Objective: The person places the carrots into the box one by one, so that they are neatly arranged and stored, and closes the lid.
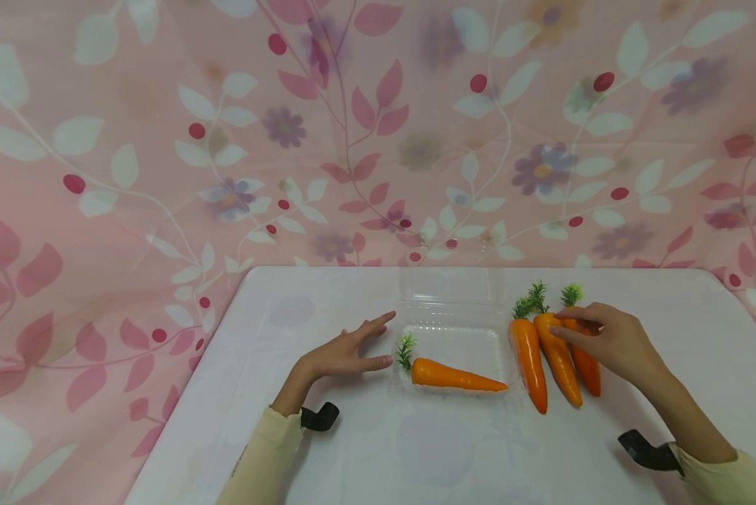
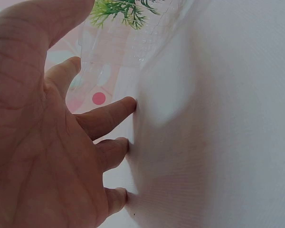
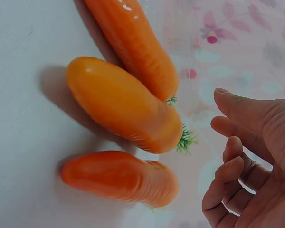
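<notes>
A clear plastic container (image 1: 466,344) holds one orange carrot (image 1: 454,376), lying sideways with its green top to the left. Beside the container's left edge, my left hand (image 1: 346,353) has its fingers spread, and its fingertips rest on the cloth in the left wrist view. Three more carrots lie to the right of the container: a left one (image 1: 529,365), a middle one (image 1: 559,361) and a right one (image 1: 588,368). Over the upper ends of the middle and right carrots hovers my right hand (image 1: 614,342). Its loosely bent fingers (image 3: 233,161) hold nothing in the right wrist view.
The container's clear lid (image 1: 447,284) stands raised at the back. A white cloth (image 1: 327,463) covers the table, and a pink floral curtain (image 1: 378,161) hangs behind it. Black wrist mounts (image 1: 648,450) stick out beside both sleeves.
</notes>
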The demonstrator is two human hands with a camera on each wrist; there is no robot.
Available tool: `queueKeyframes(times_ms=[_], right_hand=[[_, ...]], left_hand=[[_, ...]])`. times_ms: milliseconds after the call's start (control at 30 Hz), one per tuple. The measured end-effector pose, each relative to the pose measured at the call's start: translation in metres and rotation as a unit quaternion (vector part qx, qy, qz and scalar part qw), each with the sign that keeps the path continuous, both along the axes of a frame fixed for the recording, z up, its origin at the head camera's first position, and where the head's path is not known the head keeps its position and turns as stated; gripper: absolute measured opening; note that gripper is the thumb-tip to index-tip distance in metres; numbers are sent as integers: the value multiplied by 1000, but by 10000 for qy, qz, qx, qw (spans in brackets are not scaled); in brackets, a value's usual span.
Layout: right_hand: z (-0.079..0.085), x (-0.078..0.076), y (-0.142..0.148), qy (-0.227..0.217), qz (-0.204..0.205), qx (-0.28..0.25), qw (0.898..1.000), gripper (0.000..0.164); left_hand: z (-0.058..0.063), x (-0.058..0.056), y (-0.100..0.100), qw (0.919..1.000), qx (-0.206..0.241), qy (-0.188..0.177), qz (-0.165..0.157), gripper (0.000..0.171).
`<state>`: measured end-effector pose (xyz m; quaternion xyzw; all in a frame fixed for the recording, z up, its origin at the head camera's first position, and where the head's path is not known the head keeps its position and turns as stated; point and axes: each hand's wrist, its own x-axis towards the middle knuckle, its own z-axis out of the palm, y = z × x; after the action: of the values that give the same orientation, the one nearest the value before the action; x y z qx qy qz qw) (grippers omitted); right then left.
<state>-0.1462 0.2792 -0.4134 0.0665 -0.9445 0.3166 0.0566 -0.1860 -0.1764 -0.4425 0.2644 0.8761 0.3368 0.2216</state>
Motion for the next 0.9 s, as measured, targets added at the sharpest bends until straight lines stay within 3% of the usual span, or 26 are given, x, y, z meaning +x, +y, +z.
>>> queueKeyframes(times_ms=[433, 900], right_hand=[[-9, 3, 14, 65, -127, 32, 9999, 38], [-13, 4, 21, -132, -388, 202, 9990, 47]], left_hand=[[-2, 0, 0, 10000, 16, 3, 11, 85], [-2, 1, -1, 10000, 44, 26, 1, 85]])
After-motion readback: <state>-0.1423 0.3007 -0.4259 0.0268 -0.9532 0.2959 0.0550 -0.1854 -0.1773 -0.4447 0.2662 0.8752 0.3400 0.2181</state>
